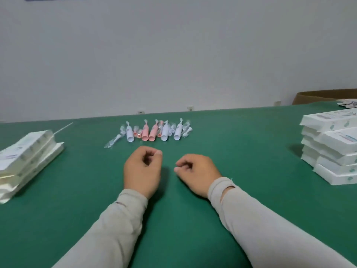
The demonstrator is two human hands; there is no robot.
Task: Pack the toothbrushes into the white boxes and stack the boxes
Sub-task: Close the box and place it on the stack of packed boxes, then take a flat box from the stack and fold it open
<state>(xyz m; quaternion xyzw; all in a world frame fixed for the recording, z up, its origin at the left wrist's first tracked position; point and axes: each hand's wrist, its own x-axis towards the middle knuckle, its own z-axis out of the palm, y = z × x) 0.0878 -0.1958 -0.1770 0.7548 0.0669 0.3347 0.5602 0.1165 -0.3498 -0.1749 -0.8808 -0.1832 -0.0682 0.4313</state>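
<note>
Landmark: the row of toothbrushes (154, 131) lay in the middle of the green counter (241, 151), close to its far edge, and every place below is given from this row.
Toothbrushes: white and pink handles lay side by side, their round bottoms pointing to the person; small brush heads in clear wrappers lay between them and at both ends of the row.
Loose brush head: one wrapped head (114, 141) lay a little apart at the left end of the row, tilted toward the person.
Left hand (143, 171): it was on the near side of the row, just in front of it, fingers curled in loosely and gripping nothing.
Right hand (197, 172): it was also on the near side of the row, a little to the right, fingers curled under, nothing in it; the two hands were apart with a strip of green between them.
Sleeves: both arms wore light grey sleeves (270, 225) which came in from the near edge.
Flat boxes (29, 159): a low pile of white unfolded boxes lay far left of the row, at the left edge of the view.
Stacked boxes (332, 149): a stack of closed white boxes stood far right of the row, cut by the right edge of the view.
Open room: bare green cloth lay between the row and each pile.
Wall (173, 55): a plain pale wall rose behind the far edge.
</note>
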